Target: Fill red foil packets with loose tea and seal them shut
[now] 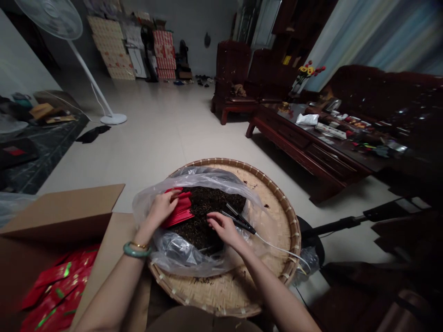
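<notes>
handling red packets [184, 211], seemingly: left grip [165, 207] touching them, can't tell closure; right grip [224, 228] half-open, looks empty over leaves [206, 197]; next move probably needs one freed.

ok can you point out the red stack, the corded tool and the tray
red stack [183, 212]: head view, on its right part, clear of the fingers
corded tool [249, 228]: head view, on its black body near the cord
tray [277, 207]: head view, on its bare woven base, right side
</notes>
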A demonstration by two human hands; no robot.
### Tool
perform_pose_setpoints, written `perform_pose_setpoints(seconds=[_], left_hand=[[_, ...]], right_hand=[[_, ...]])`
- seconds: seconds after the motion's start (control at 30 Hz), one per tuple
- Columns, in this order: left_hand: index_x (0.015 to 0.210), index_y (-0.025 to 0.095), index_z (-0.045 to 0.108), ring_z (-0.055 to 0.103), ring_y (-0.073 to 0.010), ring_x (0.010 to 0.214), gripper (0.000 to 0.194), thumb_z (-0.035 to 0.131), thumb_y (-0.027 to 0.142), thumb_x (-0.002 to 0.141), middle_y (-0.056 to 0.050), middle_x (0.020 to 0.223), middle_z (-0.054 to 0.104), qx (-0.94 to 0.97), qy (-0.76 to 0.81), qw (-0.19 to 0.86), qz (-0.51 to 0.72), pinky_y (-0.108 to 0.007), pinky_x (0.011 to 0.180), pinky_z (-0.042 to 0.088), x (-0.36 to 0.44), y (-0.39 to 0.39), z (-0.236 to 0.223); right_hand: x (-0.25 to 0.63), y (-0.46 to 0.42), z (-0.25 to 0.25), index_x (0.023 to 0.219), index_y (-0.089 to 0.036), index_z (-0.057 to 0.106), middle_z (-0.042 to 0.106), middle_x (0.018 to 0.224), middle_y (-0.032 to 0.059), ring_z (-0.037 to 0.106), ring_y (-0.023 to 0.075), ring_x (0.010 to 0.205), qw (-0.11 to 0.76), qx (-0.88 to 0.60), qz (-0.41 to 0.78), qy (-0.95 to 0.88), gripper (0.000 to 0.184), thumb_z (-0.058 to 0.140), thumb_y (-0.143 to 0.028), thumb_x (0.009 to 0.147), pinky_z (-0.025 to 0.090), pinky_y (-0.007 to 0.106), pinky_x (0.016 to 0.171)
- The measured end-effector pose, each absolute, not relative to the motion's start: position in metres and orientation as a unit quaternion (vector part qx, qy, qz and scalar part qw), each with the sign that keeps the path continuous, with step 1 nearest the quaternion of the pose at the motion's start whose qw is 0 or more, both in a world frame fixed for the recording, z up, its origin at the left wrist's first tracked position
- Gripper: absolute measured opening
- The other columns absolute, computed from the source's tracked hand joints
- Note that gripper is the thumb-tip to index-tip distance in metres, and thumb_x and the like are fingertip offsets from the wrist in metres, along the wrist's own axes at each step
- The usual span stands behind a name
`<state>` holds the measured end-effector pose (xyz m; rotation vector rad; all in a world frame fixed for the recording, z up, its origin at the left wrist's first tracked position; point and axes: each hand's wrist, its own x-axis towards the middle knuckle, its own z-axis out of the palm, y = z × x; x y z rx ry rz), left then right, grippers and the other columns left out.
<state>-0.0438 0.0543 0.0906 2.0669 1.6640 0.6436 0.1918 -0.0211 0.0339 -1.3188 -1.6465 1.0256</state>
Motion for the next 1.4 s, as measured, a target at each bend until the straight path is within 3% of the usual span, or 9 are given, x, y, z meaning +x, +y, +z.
perform_pose_setpoints(seconds=[0.07, 0.17, 0.33, 0.43, 0.7, 0.87, 0.97, 1.13, 1.4], left_hand=[[0.108, 0.012, 0.063, 0.066, -0.0238, 0.089, 0.037, 0.056, 0.032, 0.077, -0.011, 0.098, 0.071, 0.678, 0.532, 0.381, 0.335, -0.034, 0.081, 0.049, -0.036, 0.042, 0.090], [0.110, 0.010, 0.060, 0.066, -0.0192, 0.073, 0.051, 0.069, 0.036, 0.067, -0.008, 0.081, 0.072, 0.575, 0.470, 0.584, 0.328, -0.028, 0.069, 0.050, -0.014, 0.020, 0.086], [0.117, 0.012, 0.056, 0.063, -0.0136, 0.066, 0.059, 0.071, 0.040, 0.068, -0.005, 0.077, 0.070, 0.419, 0.398, 0.739, 0.346, -0.022, 0.061, 0.046, 0.017, -0.010, 0.073], [0.119, 0.012, 0.055, 0.065, -0.0170, 0.071, 0.062, 0.071, 0.043, 0.067, -0.009, 0.088, 0.070, 0.393, 0.386, 0.763, 0.338, -0.027, 0.067, 0.049, 0.025, -0.020, 0.065], [0.104, 0.009, 0.063, 0.065, -0.0183, 0.071, 0.050, 0.071, 0.040, 0.066, -0.008, 0.080, 0.071, 0.463, 0.424, 0.693, 0.354, -0.026, 0.066, 0.048, 0.028, -0.026, 0.047], [0.101, 0.010, 0.063, 0.065, -0.0180, 0.070, 0.046, 0.070, 0.040, 0.066, -0.007, 0.080, 0.071, 0.450, 0.401, 0.712, 0.361, -0.028, 0.068, 0.049, 0.029, -0.025, 0.050], [0.098, 0.011, 0.063, 0.065, -0.0179, 0.069, 0.042, 0.069, 0.038, 0.066, -0.006, 0.077, 0.071, 0.452, 0.410, 0.705, 0.363, -0.028, 0.068, 0.049, 0.029, -0.026, 0.051], [0.089, 0.012, 0.066, 0.064, -0.0170, 0.064, 0.031, 0.067, 0.033, 0.067, -0.004, 0.071, 0.070, 0.514, 0.457, 0.633, 0.356, -0.025, 0.060, 0.047, 0.026, -0.025, 0.047], [0.092, 0.013, 0.070, 0.065, -0.0212, 0.080, 0.038, 0.074, 0.034, 0.061, -0.008, 0.092, 0.072, 0.412, 0.483, 0.652, 0.414, -0.033, 0.074, 0.052, 0.017, -0.019, 0.044]], right_hand=[[0.189, -0.021, 0.044, 0.118, -0.021, 0.055, 0.062, 0.109, 0.0080, 0.060, 0.0181, 0.093, 0.453, -0.513, 0.345, -0.643, 0.033, 0.050, -0.027, 0.085, 0.049, 0.033, 0.082], [0.185, -0.022, 0.060, 0.130, -0.022, 0.045, 0.053, 0.123, 0.0119, 0.057, 0.0192, 0.100, 0.493, -0.491, 0.272, -0.664, 0.046, 0.053, -0.026, 0.085, 0.049, 0.033, 0.083], [0.182, -0.027, 0.065, 0.117, -0.022, 0.057, 0.064, 0.097, 0.0073, 0.060, 0.0174, 0.087, 0.469, -0.478, 0.240, -0.703, 0.031, 0.049, -0.021, 0.087, 0.049, 0.030, 0.079], [0.184, -0.027, 0.060, 0.119, -0.022, 0.056, 0.064, 0.095, 0.0075, 0.060, 0.0176, 0.084, 0.476, -0.517, 0.228, -0.674, 0.032, 0.049, -0.021, 0.087, 0.049, 0.030, 0.076], [0.189, -0.025, 0.057, 0.120, -0.021, 0.057, 0.061, 0.097, 0.0091, 0.055, 0.0200, 0.090, 0.434, -0.527, 0.167, -0.711, 0.034, 0.049, -0.021, 0.087, 0.048, 0.035, 0.081], [0.193, -0.028, 0.059, 0.126, -0.022, 0.052, 0.057, 0.108, 0.0113, 0.050, 0.0224, 0.100, 0.415, -0.499, 0.095, -0.755, 0.038, 0.044, -0.020, 0.089, 0.045, 0.039, 0.087], [0.194, -0.028, 0.060, 0.115, -0.022, 0.059, 0.056, 0.104, 0.0114, 0.048, 0.0236, 0.099, 0.408, -0.507, 0.084, -0.754, 0.029, 0.046, -0.023, 0.089, 0.044, 0.042, 0.086], [0.198, -0.025, 0.063, 0.080, -0.020, 0.064, 0.056, 0.080, 0.0082, 0.048, 0.0213, 0.080, 0.379, -0.510, 0.126, -0.762, 0.018, 0.050, -0.029, 0.088, 0.044, 0.036, 0.072], [0.204, -0.028, 0.073, 0.072, -0.019, 0.059, 0.063, 0.073, 0.0038, 0.056, 0.0163, 0.070, 0.439, -0.489, 0.261, -0.707, 0.013, 0.055, -0.026, 0.082, 0.046, 0.031, 0.069]])
